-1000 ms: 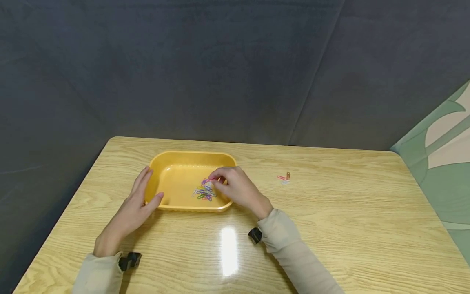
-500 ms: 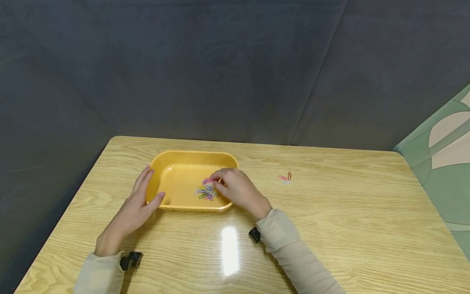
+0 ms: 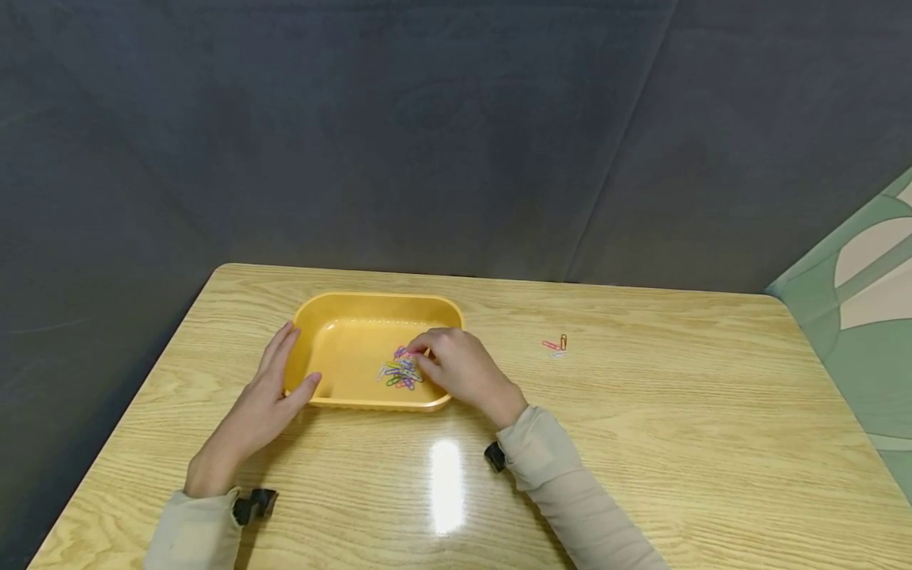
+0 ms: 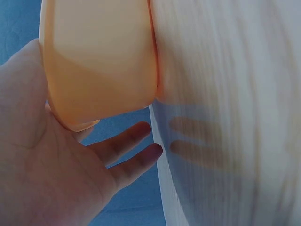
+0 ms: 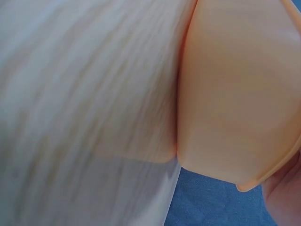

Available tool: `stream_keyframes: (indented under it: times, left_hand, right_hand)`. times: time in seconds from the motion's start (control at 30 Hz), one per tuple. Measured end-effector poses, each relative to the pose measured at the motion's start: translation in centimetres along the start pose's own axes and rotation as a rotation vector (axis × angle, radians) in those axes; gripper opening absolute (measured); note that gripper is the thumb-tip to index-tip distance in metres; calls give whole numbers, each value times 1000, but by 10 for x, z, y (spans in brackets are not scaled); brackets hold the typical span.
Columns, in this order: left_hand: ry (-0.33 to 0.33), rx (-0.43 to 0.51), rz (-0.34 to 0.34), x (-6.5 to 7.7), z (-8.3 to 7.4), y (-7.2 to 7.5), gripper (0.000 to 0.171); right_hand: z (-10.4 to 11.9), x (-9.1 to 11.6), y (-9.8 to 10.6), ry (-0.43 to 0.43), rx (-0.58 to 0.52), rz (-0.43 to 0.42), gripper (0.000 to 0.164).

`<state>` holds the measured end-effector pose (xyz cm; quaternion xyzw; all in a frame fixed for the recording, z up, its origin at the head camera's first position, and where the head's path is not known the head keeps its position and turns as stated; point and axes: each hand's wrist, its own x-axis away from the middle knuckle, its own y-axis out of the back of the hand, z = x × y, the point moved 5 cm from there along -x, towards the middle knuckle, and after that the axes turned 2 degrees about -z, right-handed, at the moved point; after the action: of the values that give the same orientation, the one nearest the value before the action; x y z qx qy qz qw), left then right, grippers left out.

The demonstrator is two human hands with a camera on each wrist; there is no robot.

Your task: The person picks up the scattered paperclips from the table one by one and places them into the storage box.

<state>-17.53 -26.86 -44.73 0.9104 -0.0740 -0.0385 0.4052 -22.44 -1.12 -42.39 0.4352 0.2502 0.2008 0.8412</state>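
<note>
Inside a yellow plastic tray (image 3: pixel 349 376), a small pile of coloured paper clips (image 3: pixel 400 370) lies right of centre. My right hand (image 3: pixel 466 368) reaches over the tray's right rim, its thumb and forefinger pinching a pink paper clip at the pile's upper edge. In the right wrist view only a bit of the right hand (image 5: pixel 284 193) shows at the rim; its fingertips are hidden. My left hand (image 3: pixel 260 412) is at the tray's left end, fingers straight along the outside wall and thumb over the near rim. Two of its fingers stretch out below the tray (image 4: pixel 99 70) in the left wrist view.
Three loose paper clips, one of them a red clip (image 3: pixel 551 345), lie on the wooden table (image 3: pixel 677 412) right of the tray. A dark cloth screen (image 3: pixel 456 142) stands behind the table. A green and beige patterned panel (image 3: pixel 855 340) is at the far right.
The right hand stays over the pile with tiny shifts of its fingertips, and less of the pink paper clip shows now. The left hand and tray keep their places; the view shifts slightly.
</note>
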Motion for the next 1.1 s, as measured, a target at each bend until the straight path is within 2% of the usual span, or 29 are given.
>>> stream_keyframes:
  times: [0.5,1.1]
  left_hand:
    - [4,-1,-1,0,-1,0,81]
    - [0,0,10,1,0,1,81]
  right_hand:
    - [-1,1,0,12,-23,-22,14]
    - [-2,4,8,19,-244,-4,19]
